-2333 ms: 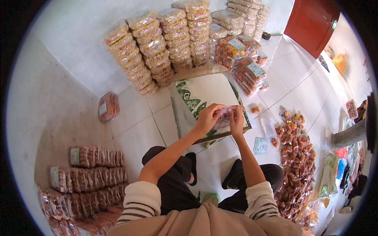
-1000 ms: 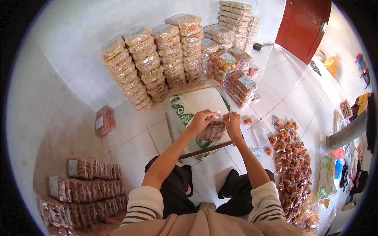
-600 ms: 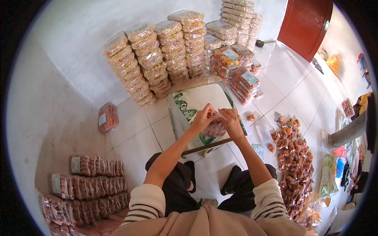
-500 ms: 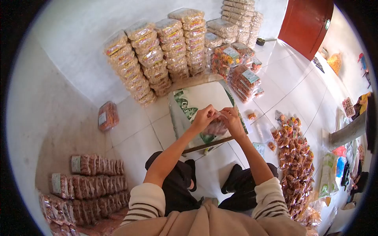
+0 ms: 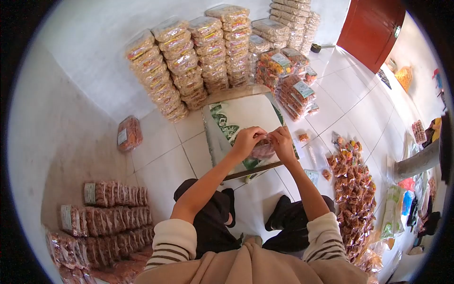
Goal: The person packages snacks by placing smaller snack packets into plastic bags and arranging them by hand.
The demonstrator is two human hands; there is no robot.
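A small clear plastic bag with reddish-brown contents rests at the near edge of a low table that has a white and green covering. My left hand pinches the left side of the bag's top. My right hand pinches the same top edge from the right, with the fingertips of both hands close together. The fingers hide part of the bag's mouth.
Tall stacks of packed snack bags line the wall behind the table. Labelled packs sit at its far right. A long pile of small brown packets covers the floor at right. Rows of bagged goods lie at lower left.
My hands have drawn closer together at the bag's top, the right one shifting slightly. The bag stays at the table's near edge. The view has tilted a little.
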